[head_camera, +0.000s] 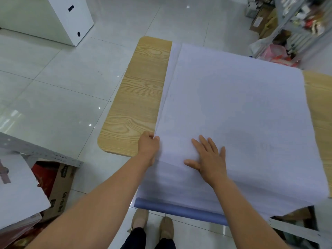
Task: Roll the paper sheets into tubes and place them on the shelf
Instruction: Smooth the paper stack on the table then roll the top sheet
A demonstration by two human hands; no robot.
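Room: glossy pale grey floor tiles [71,83] fill the left and far side of the view.
Table: a light wood-grain tabletop with rounded corners [136,97] runs away from the person, with bare strips showing at its left and right sides.
Paper: large pale lilac paper sheets [233,105] lie stacked flat on the tabletop and cover most of it. A lower sheet shows as a narrow strip along the left side. The near end hangs over the table's near edge.
Curl: the hanging end turns into a loose blue-tinted roll [179,210] below the table edge, above the person's tan shoes [142,218].
Left hand: the left hand [149,143] is at the left edge of the paper sheets, near the table's front. Its fingers are curled in and grasp that edge.
Right hand: the right hand [209,159] lies palm down on top of the paper sheets, fingers straight and spread, thumb out to the left, holding nothing.
Shelf: a grey metal shelving rack [294,27] crowded with goods stands at the far right, well apart from the paper.
Left side: a white cabinet [53,17] stands at the far left. A brown cardboard box [61,187] sits on the floor beside a white board [18,186].
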